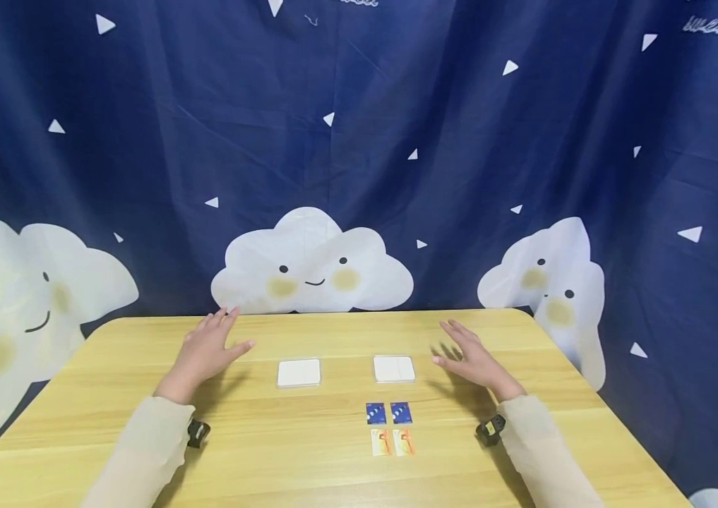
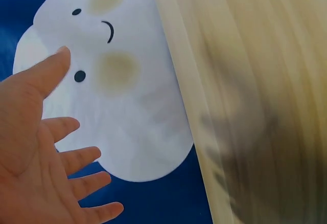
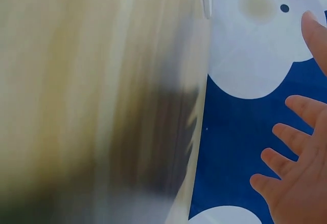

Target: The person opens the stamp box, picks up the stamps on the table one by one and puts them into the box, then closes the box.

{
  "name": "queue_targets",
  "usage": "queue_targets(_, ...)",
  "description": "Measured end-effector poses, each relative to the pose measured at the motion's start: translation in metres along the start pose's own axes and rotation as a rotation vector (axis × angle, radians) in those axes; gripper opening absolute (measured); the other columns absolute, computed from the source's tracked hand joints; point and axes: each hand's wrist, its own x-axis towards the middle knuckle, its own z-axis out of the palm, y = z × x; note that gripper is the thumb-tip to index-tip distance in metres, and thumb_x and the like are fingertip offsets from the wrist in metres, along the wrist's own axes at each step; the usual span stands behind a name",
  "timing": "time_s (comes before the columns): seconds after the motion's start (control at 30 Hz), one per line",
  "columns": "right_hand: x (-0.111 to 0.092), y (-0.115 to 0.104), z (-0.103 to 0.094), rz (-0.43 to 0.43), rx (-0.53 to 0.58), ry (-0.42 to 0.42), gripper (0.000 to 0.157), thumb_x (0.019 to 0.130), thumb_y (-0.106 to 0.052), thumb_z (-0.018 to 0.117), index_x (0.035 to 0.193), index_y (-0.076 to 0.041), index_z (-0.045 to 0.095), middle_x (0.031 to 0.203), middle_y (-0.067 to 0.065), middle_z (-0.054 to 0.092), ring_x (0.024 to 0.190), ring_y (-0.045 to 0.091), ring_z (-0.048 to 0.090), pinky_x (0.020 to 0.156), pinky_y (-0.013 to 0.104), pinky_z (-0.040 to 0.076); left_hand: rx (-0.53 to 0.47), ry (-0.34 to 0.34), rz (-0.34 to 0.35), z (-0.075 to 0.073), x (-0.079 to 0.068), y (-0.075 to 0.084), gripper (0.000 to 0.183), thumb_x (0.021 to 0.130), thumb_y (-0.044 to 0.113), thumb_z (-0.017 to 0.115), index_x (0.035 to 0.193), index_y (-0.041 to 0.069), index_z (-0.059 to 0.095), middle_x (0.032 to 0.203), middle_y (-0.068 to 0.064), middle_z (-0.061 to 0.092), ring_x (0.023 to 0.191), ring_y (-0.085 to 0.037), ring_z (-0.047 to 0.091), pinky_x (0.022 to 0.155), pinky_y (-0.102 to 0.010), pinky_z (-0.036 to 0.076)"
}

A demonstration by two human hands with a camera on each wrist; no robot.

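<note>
No item is held by the left hand [image 1: 205, 351] or right hand [image 1: 476, 363], fingers spread apart over the table [image 1: 270, 451]; two blue cards [image 1: 375, 413] and two orange cards [image 1: 380, 442] are laid nearside of the right white case [image 1: 394, 368], left white case [image 1: 298, 372] likewise untouched, handling judged either unstarted or finished.

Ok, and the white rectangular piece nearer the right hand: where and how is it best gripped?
Probably pinch the white rectangular piece by its left and right edges, the right hand coming from above and its own right. The piece lies flat on the table, looking wider than deep, with bare table beyond both edges, while blue cards lie on its near side.
</note>
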Motion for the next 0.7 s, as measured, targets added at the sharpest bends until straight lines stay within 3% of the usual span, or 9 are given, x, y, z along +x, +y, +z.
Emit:
queue_targets(0.27,0.002,-0.001,0.005,0.004,0.01,-0.01,0.078,0.084,-0.032,0.068,0.145,0.0,0.032,0.15,0.028,0.022,0.135,0.05,0.019,0.103,0.068,0.019,-0.021,0.035,0.047,0.01,0.002,0.013,0.076,0.088,0.042,0.061,0.143,-0.003,0.033,0.145,-0.031,0.03,0.129,-0.054,0.027,0.096,-0.071,0.025)
queue_targets(0.7,0.01,-0.005,0.012,-0.022,0.085,-0.051,0.08,0.083,-0.032,0.069,0.146,-0.002,0.03,0.151,0.025,0.022,0.136,0.047,0.019,0.104,0.067,0.018,-0.081,0.025,0.091,0.023,0.015,0.044,0.075,0.087,0.039,0.062,0.144,0.0,0.033,0.147,-0.026,0.031,0.133,-0.047,0.028,0.101,-0.067,0.024)
